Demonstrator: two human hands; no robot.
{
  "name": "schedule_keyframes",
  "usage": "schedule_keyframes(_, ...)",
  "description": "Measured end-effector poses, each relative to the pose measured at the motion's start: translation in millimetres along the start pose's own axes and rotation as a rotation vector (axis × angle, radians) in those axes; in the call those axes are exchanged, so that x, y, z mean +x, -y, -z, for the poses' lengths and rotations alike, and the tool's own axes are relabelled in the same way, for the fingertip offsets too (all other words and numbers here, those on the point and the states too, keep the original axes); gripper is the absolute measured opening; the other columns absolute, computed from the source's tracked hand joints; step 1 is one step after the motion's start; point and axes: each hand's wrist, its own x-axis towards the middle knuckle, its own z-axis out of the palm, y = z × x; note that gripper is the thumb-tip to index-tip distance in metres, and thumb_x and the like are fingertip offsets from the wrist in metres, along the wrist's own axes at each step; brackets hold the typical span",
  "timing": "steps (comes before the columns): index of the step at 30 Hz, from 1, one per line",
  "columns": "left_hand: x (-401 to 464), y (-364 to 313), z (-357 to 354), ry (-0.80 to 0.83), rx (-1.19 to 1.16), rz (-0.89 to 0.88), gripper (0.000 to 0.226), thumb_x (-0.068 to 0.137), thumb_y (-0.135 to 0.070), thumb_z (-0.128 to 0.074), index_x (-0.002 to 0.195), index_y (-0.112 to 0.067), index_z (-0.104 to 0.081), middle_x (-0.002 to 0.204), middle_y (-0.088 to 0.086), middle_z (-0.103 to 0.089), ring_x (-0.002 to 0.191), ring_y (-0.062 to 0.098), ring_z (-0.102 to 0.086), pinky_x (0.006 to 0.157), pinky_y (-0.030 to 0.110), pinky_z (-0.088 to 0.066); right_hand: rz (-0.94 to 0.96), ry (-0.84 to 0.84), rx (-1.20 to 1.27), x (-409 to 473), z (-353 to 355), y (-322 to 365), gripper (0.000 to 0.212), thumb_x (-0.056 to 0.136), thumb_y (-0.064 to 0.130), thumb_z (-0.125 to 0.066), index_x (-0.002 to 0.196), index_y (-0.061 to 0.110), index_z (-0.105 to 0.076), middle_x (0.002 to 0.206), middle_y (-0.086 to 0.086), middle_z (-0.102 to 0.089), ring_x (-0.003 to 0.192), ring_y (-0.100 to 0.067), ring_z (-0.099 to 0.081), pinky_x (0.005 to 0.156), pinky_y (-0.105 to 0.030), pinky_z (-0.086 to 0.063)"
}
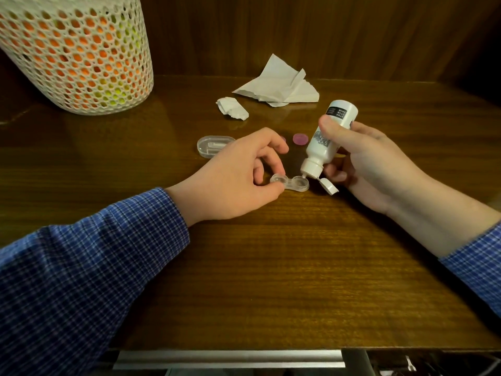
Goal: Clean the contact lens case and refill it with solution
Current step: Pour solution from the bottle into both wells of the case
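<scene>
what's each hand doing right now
Left hand: pinching the lens case on the table.
Right hand: gripping the solution bottle, tipped nozzle-down over the case.

We're in a home, at a dark wooden desk [244, 267]. Wood panelling [298, 31] behind, a mesh basket [78, 55] alongside.

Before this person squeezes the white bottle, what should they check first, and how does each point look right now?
1. Clear twin-well lens case held steady: ok, the left hand pinches its left well.
2. White plastic solution bottle tipped nozzle down: ok, in the right hand's grip.
3. Flip cap open: ok, hanging clear of the nozzle.
4. Nozzle over the right well: ok, at its edge.
5. Wells clean and dry: cannot tell.
6. Pink round lid within reach: ok, on the brown wooden table behind the case.
</scene>
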Motion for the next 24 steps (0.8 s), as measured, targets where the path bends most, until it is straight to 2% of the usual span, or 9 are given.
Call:
schedule_keyframes(9,0.1,-0.1,0.3,0.001,0.000,-0.002,0.051,0.088,-0.018,-0.079,0.131,-0.027,-0.053,0.100,-0.013,-0.070,0.071,0.017,-0.064,0.065,0.032,-0.061,0.008,-0.005,-0.010,1.7,-0.2,-2.0,0.026,0.095,0.037,-0.070,0.115,0.022,-0.063,0.082,0.005,-0.079,0.052,-0.005,-0.060,0.041,-0.016,-0.041)
schedule_keyframes(14,0.1,0.5,0.0,0.003,-0.007,-0.004,0.051,0.087,-0.019,-0.079,0.130,-0.028,-0.053,0.099,-0.013,-0.070,0.072,0.019,-0.064,0.066,0.034,-0.061,0.002,-0.008,-0.024,1.2,0.0,-1.2,0.024,0.096,0.038,-0.069,0.114,0.024,-0.062,0.076,0.009,-0.078,0.050,-0.003,-0.060,0.042,-0.015,-0.042)
schedule_keyframes(18,0.3,0.9,0.1,0.004,-0.010,-0.003,0.051,0.087,-0.019,-0.079,0.131,-0.028,-0.053,0.100,-0.014,-0.070,0.072,0.019,-0.064,0.065,0.033,-0.061,-0.004,-0.015,-0.030,0.8,-0.2,-0.7,0.030,0.095,0.038,-0.069,0.120,0.023,-0.062,0.076,0.010,-0.078,0.051,-0.003,-0.061,0.042,-0.015,-0.042)
schedule_keyframes(24,0.5,0.9,0.5,0.005,-0.015,-0.001,0.052,0.087,-0.019,-0.079,0.131,-0.027,-0.053,0.100,-0.013,-0.070,0.072,0.019,-0.064,0.064,0.030,-0.061,-0.014,-0.015,-0.018,0.4,-0.6,-0.1,0.027,0.096,0.037,-0.069,0.117,0.022,-0.062,0.075,0.008,-0.078,0.051,-0.003,-0.062,0.042,-0.015,-0.042)
